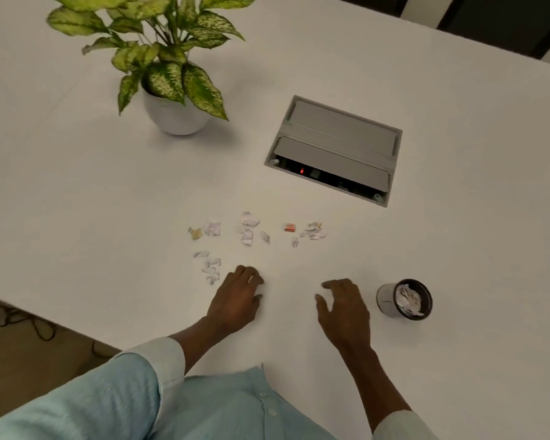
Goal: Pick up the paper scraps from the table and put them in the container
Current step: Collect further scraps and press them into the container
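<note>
Several small paper scraps (247, 229) lie scattered on the white table (77, 185), in loose groups at the left (211, 268), middle and right (312, 231), with one orange-striped scrap (290, 227) among them. A small round container (404, 299) with a dark rim stands at the right, holding torn scraps. My left hand (237, 296) rests on the table just right of the lower-left group, fingers curled, with a pale bit showing at the fingertips. My right hand (343, 308) hovers left of the container, fingers apart and holding nothing.
A potted plant (172, 90) in a white pot stands at the back left. A grey cable box (334, 150) is set into the table behind the scraps, its flap partly raised. The table's edge runs along the lower left, with patterned carpet (19, 338) below.
</note>
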### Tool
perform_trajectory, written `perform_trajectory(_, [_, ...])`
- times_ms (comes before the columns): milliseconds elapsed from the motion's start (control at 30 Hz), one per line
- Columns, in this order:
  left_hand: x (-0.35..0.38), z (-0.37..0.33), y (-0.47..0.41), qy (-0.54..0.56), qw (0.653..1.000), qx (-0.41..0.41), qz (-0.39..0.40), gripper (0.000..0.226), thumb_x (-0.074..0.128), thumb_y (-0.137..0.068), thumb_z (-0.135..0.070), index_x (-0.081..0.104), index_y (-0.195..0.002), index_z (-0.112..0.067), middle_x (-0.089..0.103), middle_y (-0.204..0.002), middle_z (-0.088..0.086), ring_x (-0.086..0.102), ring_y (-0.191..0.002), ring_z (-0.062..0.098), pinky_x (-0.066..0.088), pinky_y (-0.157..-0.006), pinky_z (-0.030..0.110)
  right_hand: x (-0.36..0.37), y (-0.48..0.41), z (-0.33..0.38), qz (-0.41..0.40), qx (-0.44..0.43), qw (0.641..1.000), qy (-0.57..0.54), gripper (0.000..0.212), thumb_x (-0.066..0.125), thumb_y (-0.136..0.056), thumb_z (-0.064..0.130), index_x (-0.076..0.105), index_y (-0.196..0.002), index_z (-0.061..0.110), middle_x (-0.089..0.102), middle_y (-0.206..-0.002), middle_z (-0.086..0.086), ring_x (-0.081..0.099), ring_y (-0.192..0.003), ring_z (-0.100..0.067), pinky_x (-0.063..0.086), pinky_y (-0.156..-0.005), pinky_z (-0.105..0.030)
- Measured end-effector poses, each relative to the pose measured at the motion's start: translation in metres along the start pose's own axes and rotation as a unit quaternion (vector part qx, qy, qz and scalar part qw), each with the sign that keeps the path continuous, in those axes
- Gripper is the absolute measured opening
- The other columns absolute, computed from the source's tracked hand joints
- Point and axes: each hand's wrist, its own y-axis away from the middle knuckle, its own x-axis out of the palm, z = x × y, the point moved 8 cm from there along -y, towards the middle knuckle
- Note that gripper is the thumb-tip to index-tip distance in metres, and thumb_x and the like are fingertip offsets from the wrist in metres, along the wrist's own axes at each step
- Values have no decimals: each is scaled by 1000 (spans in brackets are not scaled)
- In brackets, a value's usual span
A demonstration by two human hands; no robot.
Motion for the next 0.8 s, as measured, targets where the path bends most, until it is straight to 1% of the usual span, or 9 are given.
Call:
perform_trajectory(100, [-17,51,17,-3,995,-95,-27,50,80,-81,-29,62,-124,-10,58,-131,8,54,-123,33,53,-92,44,51,-8,26,98,-10,995,-32,38,71,-87,42,60,-121,28,55,-115,7,61,-104,-15,58,-75,-41])
perform_trajectory(200, [-30,94,29,16,984,-167,-55,71,84,-78,-37,53,-136,-10,50,-143,11,45,-131,34,49,-97,46,89,-17,55,171,-25,984,-48,50,73,-85,45,55,-129,29,53,-122,3,61,-107,-19,57,-82,-42])
perform_trajectory(267, [-34,115,33,31,980,-190,-57,85,86,-76,-42,45,-143,-11,44,-146,11,41,-132,32,48,-99,46,107,-24,76,199,-45,978,-38,56,73,-86,42,52,-135,28,51,-126,0,57,-114,-20,55,-88,-42])
perform_trajectory(367, [-28,137,29,40,976,-213,-27,97,86,-73,-49,37,-148,-10,37,-151,16,36,-136,36,48,-102,51,124,-35,103,222,-84,971,-15,61,73,-88,34,48,-143,25,46,-134,-3,47,-125,-21,51,-93,-40])
perform_trajectory(500, [-20,143,14,47,976,-211,8,108,84,-77,-53,28,-157,-8,28,-159,20,27,-143,38,39,-112,50,143,-45,126,247,-124,960,42,67,74,-89,25,43,-148,26,38,-144,-4,40,-132,-22,54,-91,-39])
perform_trajectory(567, [-17,138,4,28,979,-199,30,108,84,-78,-50,26,-159,-10,28,-160,19,26,-143,38,40,-113,48,151,-48,133,252,-144,955,67,67,76,-88,22,43,-147,28,37,-145,-4,40,-132,-21,57,-88,-39])
perform_trajectory(633, [-14,130,-3,15,982,-182,44,101,84,-80,-45,30,-159,-12,29,-159,19,29,-142,38,44,-111,50,159,-50,140,256,-167,948,88,66,77,-87,19,46,-145,28,39,-143,-5,43,-129,-22,60,-83,-39])
perform_trajectory(733, [-8,123,-4,29,988,-146,44,77,79,-88,-28,40,-153,-16,34,-156,17,34,-141,37,51,-104,51,172,-49,148,258,-205,938,113,54,72,-90,15,51,-139,23,43,-138,-9,48,-121,-24,61,-75,-40])
perform_trajectory(800, [-10,118,-2,73,987,-137,28,57,69,-96,-18,46,-148,-16,36,-155,15,36,-141,36,50,-106,50,175,-49,150,254,-204,938,116,41,67,-92,14,55,-131,18,45,-135,-9,52,-113,-25,60,-72,-40])
